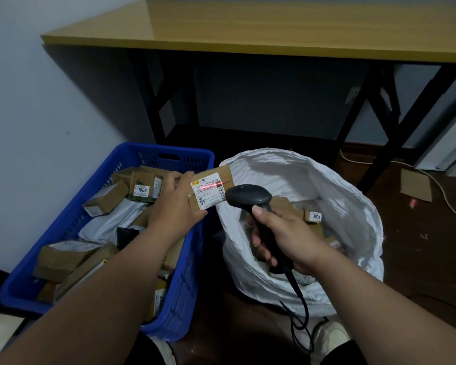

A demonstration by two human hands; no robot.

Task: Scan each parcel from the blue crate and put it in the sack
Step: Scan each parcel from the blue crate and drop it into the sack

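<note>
- My left hand [175,204] grips a small cardboard parcel [211,186], thumb on its near edge and fingers curled over the far edge, holding it above the gap between the blue crate [111,164] and the white sack [334,196].
- The parcel's white shipping label [208,192] faces up toward me, tilted a little, and a red scan line lies across its barcode.
- My right hand [287,238] is wrapped round the handle of the black barcode scanner [249,197], thumb resting up the back of the neck, the head aimed at the label from just beside the parcel.
- The scanner's black cable [299,299] hangs down from the handle and curls over the floor near my shoe [329,335].
- The crate sits on the floor to my left, piled with brown boxes and grey mailers; one box shows a tag reading 1006 [142,190].
- The sack stands open to the right of the crate, touching it or nearly so, with several parcels already inside, one tagged 3004 [316,216].
- Behind both stands a yellow-topped table [248,30] on black legs.
- A flat scrap of cardboard [415,184] lies on the dark floor at the right, beside a white cord [442,193].
</note>
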